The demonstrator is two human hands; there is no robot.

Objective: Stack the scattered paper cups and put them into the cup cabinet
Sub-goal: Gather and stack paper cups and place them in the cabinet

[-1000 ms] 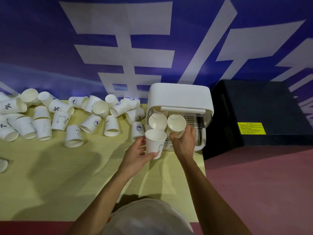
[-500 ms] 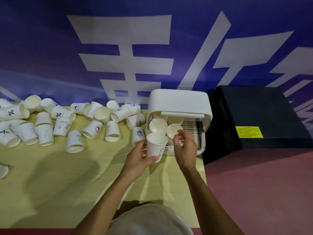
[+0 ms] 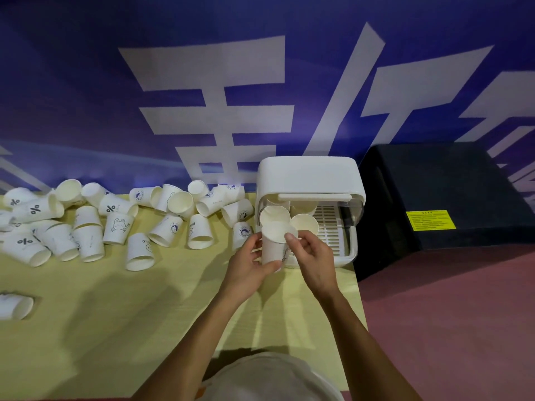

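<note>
A white paper cup (image 3: 272,250), upright with its mouth up, is held just in front of the white cup cabinet (image 3: 309,175). My left hand (image 3: 249,264) wraps its side. My right hand (image 3: 312,256) pinches its rim with thumb and fingers. Inside the open cabinet front stand two cups (image 3: 275,216), one at the left and one (image 3: 304,224) right beside it, on the slotted tray (image 3: 330,227). Several scattered cups (image 3: 168,227) lie and stand on the left half of the yellow table (image 3: 115,308).
One cup (image 3: 14,305) lies alone near the table's left edge. A black box (image 3: 445,192) with a yellow label stands right of the cabinet. A blue wall with white lettering runs behind. The table's right edge drops to a reddish floor (image 3: 448,328).
My right hand let go of the cup it set inside the cabinet and came back to the rim of the cup in my left hand. The view tilted down a little.
</note>
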